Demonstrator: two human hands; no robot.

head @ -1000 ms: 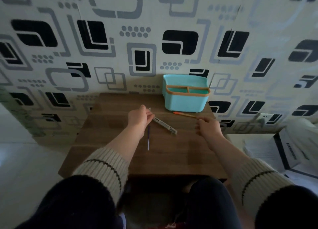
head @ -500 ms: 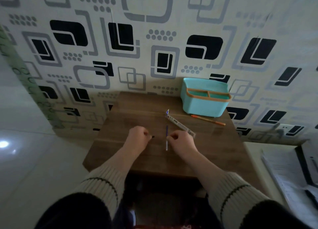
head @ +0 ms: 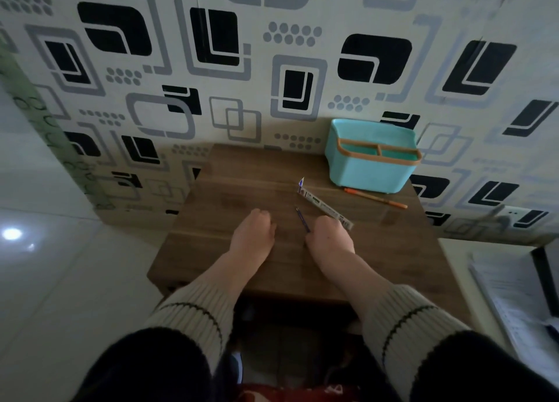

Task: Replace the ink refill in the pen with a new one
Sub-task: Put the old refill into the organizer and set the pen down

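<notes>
Gripping a thin refill (head: 302, 219) in curled fingers, the right hand (head: 329, 235) tilts it above the table (head: 393, 250). Left hand (head: 254, 229) is fisted nearby; its contents cannot be told. Packet (head: 325, 205) and orange pen (head: 375, 198) lie beyond.

Wooden table (head: 211, 238) carries teal caddy (head: 372, 171), orange pen (head: 375, 198), refill packet (head: 325, 205).

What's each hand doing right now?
Left hand: fingers curled; whether it holds anything cannot be told.
Right hand: grips the thin blue refill.
</notes>
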